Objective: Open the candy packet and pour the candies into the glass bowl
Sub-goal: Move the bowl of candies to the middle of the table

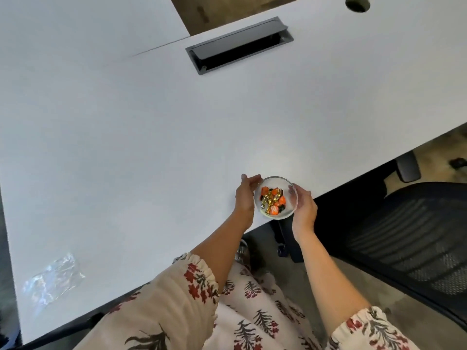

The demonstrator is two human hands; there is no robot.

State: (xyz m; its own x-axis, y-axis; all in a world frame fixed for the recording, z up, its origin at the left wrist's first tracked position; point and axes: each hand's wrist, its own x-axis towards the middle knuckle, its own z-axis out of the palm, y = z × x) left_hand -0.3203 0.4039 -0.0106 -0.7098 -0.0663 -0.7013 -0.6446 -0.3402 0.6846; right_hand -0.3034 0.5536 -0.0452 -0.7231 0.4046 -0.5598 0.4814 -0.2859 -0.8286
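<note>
A small glass bowl (pixel 290 205) stands on the white table (pixel 151 147) close to its near edge. Inside it lie several wrapped candies (pixel 273 200), orange, gold and dark. My left hand (pixel 245 198) cups the bowl's left side and my right hand (pixel 304 207) cups its right side, both touching the glass. A clear, crumpled plastic packet (pixel 53 279) lies flat on the table far to the left, near the table's corner, with no candies visible in it.
A grey cable hatch (pixel 240 45) with a raised lid is set into the table at the back. A round cable hole (pixel 357 3) sits at the far right. A black mesh office chair (pixel 417 236) stands right of me, below the table edge.
</note>
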